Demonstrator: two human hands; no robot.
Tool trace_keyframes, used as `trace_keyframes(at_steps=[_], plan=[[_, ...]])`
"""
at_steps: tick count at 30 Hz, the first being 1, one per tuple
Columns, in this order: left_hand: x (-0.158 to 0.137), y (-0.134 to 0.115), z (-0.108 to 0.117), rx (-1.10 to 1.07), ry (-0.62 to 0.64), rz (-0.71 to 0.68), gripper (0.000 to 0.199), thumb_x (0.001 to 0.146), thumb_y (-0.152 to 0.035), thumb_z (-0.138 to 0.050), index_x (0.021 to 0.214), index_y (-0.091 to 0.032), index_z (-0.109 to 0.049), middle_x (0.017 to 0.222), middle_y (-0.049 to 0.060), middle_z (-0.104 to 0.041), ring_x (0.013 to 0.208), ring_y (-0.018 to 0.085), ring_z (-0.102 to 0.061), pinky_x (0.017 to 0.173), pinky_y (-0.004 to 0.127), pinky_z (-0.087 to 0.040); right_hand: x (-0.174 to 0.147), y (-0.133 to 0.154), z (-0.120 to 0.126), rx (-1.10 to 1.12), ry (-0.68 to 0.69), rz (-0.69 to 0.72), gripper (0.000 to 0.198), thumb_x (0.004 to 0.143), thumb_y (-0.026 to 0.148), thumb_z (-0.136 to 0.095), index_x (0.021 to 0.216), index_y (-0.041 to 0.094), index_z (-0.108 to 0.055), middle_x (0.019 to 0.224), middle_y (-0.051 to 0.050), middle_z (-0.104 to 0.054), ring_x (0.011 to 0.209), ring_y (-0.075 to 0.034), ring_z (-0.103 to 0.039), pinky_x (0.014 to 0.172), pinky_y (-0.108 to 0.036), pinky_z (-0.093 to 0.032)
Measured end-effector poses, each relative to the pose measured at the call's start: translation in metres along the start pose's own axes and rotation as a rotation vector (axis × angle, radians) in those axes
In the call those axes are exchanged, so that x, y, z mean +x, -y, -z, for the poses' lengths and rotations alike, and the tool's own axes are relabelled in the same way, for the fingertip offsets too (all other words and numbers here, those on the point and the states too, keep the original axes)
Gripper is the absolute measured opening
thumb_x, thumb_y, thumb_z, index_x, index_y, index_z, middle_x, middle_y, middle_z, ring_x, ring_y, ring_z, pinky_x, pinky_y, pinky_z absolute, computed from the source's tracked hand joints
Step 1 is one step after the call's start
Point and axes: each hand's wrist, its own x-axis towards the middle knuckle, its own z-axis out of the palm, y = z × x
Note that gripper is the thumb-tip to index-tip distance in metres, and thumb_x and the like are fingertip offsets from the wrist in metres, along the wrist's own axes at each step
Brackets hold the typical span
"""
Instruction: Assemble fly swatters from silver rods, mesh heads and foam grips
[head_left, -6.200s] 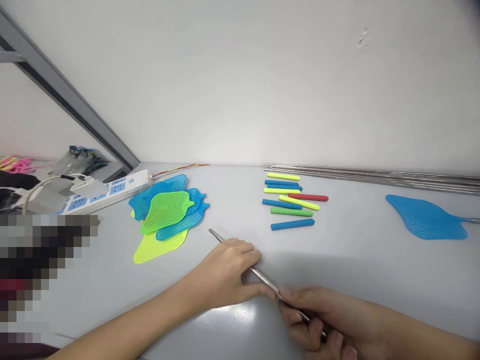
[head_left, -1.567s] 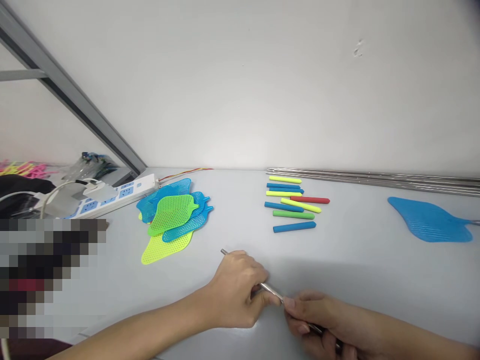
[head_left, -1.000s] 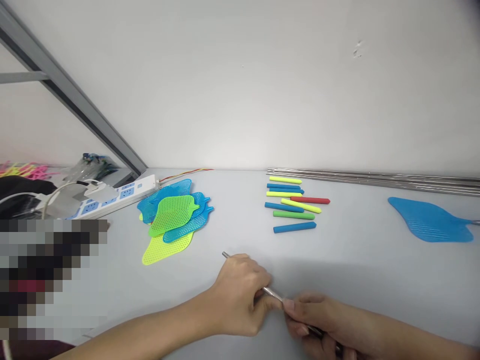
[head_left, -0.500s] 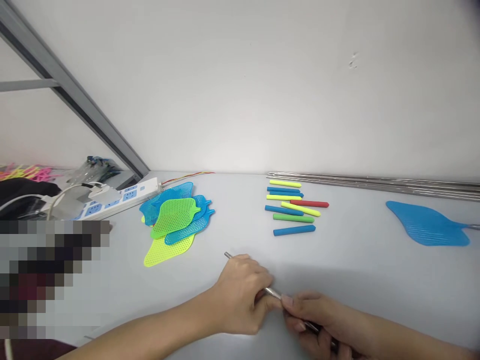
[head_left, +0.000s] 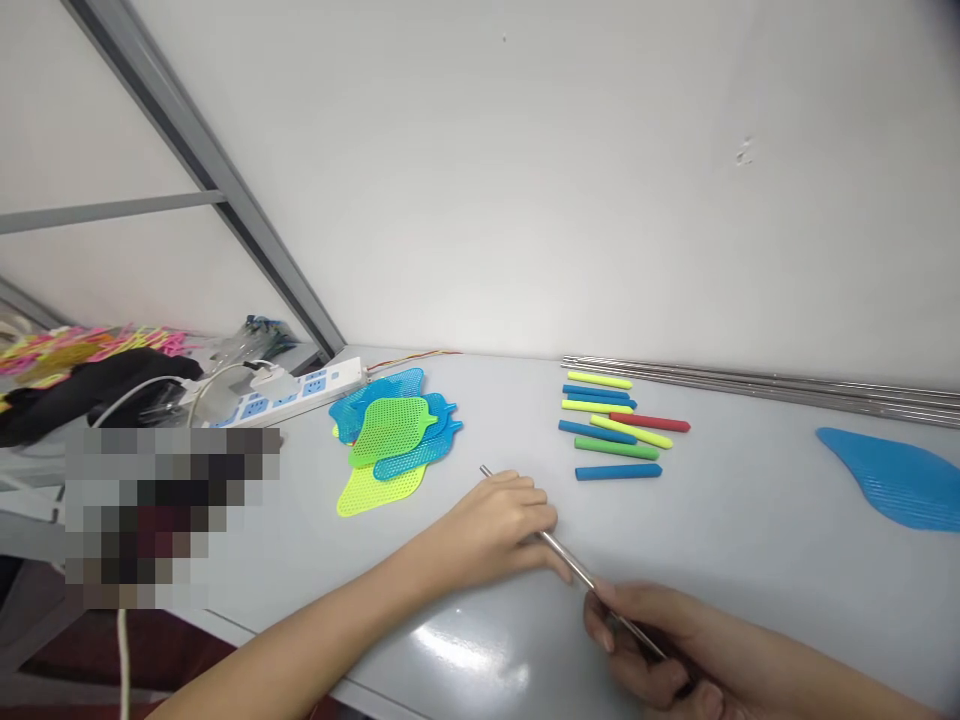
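Observation:
A thin silvery metal rod (head_left: 568, 560) runs slantwise across the table through both of my hands. My left hand (head_left: 499, 525) lies over its far part from above, fingers curled round it and thumb stretched along the near side; the far tip pokes out past the knuckles. Closer to me, my right hand (head_left: 652, 645) grips the same rod between thumb and fingers. The rod's near end is hidden in that palm. Beyond my left hand lies a pile of perforated fly swatter heads, a green one (head_left: 394, 430) on top, with blue and yellow ones (head_left: 380, 493) under it.
Coloured plastic sleeves, among them a blue one (head_left: 619, 472) and a red one (head_left: 651, 423), lie mid-table. Long metal rods (head_left: 765, 385) line the wall. A blue ribbed swatter head (head_left: 900, 480) rests at right. A power strip (head_left: 300, 398) with cables stands at left.
My hands have drawn apart along the rod, so a longer stretch shows between them. My left thumb has straightened. The whole view has shifted, moving the table things rightward in the picture.

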Motion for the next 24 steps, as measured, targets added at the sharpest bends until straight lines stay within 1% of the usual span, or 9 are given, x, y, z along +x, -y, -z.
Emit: trace_keyframes(at_steps=[3, 7, 10, 12, 15, 18, 20, 22, 24], plan=[[-0.001, 0.006, 0.004, 0.019, -0.020, 0.019, 0.036, 0.081, -0.049, -0.047, 0.066, -0.017, -0.048, 0.063, -0.002, -0.048, 0.064, 0.012, -0.044, 0.065, 0.024, -0.033, 0.000, -0.002, 0.000, 0.003, -0.004, 0.076, 0.031, 0.088, 0.045, -0.033, 0.083, 0.020, -0.050, 0.050, 0.007, -0.030, 0.034, -0.002, -0.017, 0.026, -0.010, -0.009], [-0.002, 0.013, 0.007, 0.080, -0.039, 0.052, 0.019, 0.090, -0.025, -0.039, 0.079, -0.017, -0.051, 0.071, 0.000, -0.050, 0.069, 0.014, -0.044, 0.067, 0.026, -0.032, 0.000, -0.001, -0.004, 0.016, -0.034, 0.131, 0.030, 0.087, 0.046, -0.033, 0.087, 0.020, -0.048, 0.055, 0.007, -0.029, 0.037, -0.002, -0.016, 0.029, -0.010, -0.008], [-0.002, 0.015, 0.008, 0.101, -0.037, 0.062, 0.019, 0.091, -0.020, -0.035, 0.081, -0.017, -0.052, 0.074, 0.001, -0.052, 0.071, 0.015, -0.044, 0.069, 0.027, -0.032, -0.002, 0.004, -0.007, -0.076, -0.082, 0.170, 0.028, 0.087, 0.047, -0.034, 0.087, 0.021, -0.046, 0.058, 0.007, -0.029, 0.039, -0.002, -0.016, 0.031, -0.011, -0.008], [-0.002, 0.015, 0.009, 0.102, -0.025, 0.055, 0.021, 0.091, -0.019, -0.033, 0.085, -0.017, -0.053, 0.075, 0.002, -0.052, 0.071, 0.014, -0.045, 0.069, 0.027, -0.032, -0.006, 0.012, -0.007, -0.252, -0.186, 0.220, 0.028, 0.087, 0.048, -0.035, 0.087, 0.022, -0.046, 0.059, 0.007, -0.030, 0.039, -0.002, -0.017, 0.033, -0.012, -0.009], [-0.001, 0.013, 0.010, 0.089, -0.006, 0.055, 0.022, 0.092, -0.020, -0.031, 0.091, -0.018, -0.053, 0.076, 0.001, -0.052, 0.072, 0.014, -0.046, 0.070, 0.027, -0.032, -0.015, 0.025, -0.005, -0.571, -0.360, 0.262, 0.032, 0.086, 0.050, -0.038, 0.087, 0.020, -0.048, 0.058, 0.008, -0.030, 0.041, -0.003, -0.021, 0.036, -0.013, -0.015], [0.000, 0.010, 0.010, 0.091, 0.006, 0.106, 0.021, 0.092, -0.021, -0.032, 0.094, -0.019, -0.053, 0.081, 0.002, -0.054, 0.074, 0.015, -0.046, 0.071, 0.027, -0.033, -0.023, 0.036, -0.001, -0.830, -0.402, 0.287, 0.032, 0.085, 0.048, -0.040, 0.089, 0.018, -0.050, 0.059, 0.007, -0.034, 0.043, -0.004, -0.028, 0.040, -0.016, -0.024], [0.001, 0.009, 0.011, 0.098, 0.020, 0.163, 0.020, 0.092, -0.023, -0.033, 0.091, -0.019, -0.053, 0.082, 0.002, -0.054, 0.076, 0.015, -0.048, 0.072, 0.027, -0.033, -0.028, 0.040, 0.002, -1.009, -0.450, 0.333, 0.031, 0.086, 0.046, -0.040, 0.084, 0.017, -0.051, 0.060, 0.005, -0.037, 0.048, -0.006, -0.032, 0.044, -0.018, -0.028], [0.001, 0.011, 0.011, 0.106, 0.031, 0.211, 0.022, 0.092, -0.027, -0.033, 0.085, -0.018, -0.052, 0.081, 0.002, -0.055, 0.076, 0.016, -0.049, 0.071, 0.028, -0.034, -0.031, 0.044, 0.004, -1.167, -0.536, 0.406, 0.031, 0.086, 0.045, -0.039, 0.079, 0.018, -0.052, 0.064, 0.004, -0.041, 0.056, -0.009, -0.037, 0.051, -0.020, -0.031], [0.000, 0.013, 0.010, 0.113, 0.035, 0.237, 0.024, 0.092, -0.027, -0.031, 0.080, -0.017, -0.050, 0.079, 0.002, -0.055, 0.074, 0.016, -0.049, 0.069, 0.027, -0.035, -0.033, 0.048, 0.006, -1.269, -0.612, 0.460, 0.031, 0.087, 0.044, -0.037, 0.078, 0.019, -0.054, 0.071, 0.002, -0.045, 0.066, -0.012, -0.041, 0.059, -0.022, -0.033]])
